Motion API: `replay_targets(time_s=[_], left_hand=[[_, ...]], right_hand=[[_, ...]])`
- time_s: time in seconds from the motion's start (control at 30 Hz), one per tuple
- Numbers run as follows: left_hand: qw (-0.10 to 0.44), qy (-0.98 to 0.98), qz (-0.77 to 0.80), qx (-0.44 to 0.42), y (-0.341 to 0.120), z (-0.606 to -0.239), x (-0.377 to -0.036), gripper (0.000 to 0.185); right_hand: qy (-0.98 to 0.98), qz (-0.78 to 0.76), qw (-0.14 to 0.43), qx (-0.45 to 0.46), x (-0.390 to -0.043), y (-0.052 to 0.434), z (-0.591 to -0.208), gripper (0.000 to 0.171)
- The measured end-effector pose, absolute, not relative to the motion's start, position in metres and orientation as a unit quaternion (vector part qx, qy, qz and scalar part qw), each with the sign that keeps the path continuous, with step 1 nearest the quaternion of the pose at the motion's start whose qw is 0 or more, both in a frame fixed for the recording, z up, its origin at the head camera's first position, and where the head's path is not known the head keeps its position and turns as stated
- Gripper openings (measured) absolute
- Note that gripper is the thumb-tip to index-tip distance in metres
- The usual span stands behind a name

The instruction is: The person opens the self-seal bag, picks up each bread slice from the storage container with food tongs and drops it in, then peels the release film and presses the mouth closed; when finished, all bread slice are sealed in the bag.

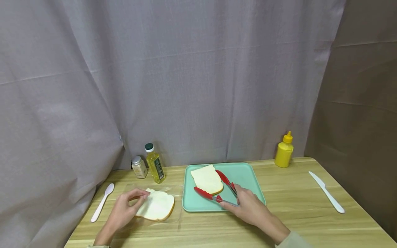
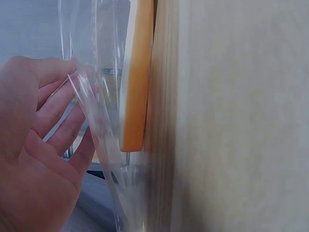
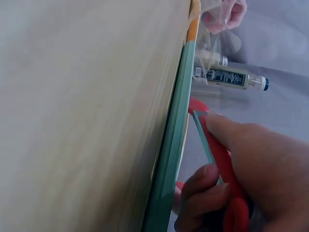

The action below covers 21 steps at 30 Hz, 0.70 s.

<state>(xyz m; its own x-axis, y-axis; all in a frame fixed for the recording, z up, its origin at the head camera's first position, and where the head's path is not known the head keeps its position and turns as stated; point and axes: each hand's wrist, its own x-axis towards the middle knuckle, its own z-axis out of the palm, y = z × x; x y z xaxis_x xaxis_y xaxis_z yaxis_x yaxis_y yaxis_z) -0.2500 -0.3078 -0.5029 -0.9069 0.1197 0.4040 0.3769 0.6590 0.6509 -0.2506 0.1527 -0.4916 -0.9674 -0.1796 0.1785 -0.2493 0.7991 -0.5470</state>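
Gripping tongs [image 1: 204, 193] astride a bread slice [image 1: 205, 178] on the tray [image 1: 252, 186] with the right hand's fingers [image 1: 228, 206], and pinching clear plastic [image 2: 104, 128] by another slice [image 1: 159, 206] left of the tray with the left hand's [image 1: 124, 209], perhaps at risk of dragging that slice through clinging plastic, or skewing the first by uneven squeezing.

I face a grey curtain [image 1: 198, 86] hanging in loose folds behind my desk [image 1: 297, 199] and along my left. On my right I see a darker, brownish cloth [image 1: 356, 120] with horizontal creases. The desk's top shows pale, yellowish wood grain.
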Motion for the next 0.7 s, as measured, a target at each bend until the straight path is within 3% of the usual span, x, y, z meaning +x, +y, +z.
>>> replay_targets(time_s=[0.47,0.7], left_hand=[[0.178,-0.900,-0.370,-0.146,-0.306,-0.503,-0.250,0.014],[0.175,-0.903,-0.367,-0.138,-0.308,-0.503,-0.249,0.012]], right_hand=[[-0.930,0.309,0.036,0.195,-0.267,0.189,-0.495,0.086],[-0.929,0.303,0.031,0.210,-0.279,0.203,-0.495,0.090]])
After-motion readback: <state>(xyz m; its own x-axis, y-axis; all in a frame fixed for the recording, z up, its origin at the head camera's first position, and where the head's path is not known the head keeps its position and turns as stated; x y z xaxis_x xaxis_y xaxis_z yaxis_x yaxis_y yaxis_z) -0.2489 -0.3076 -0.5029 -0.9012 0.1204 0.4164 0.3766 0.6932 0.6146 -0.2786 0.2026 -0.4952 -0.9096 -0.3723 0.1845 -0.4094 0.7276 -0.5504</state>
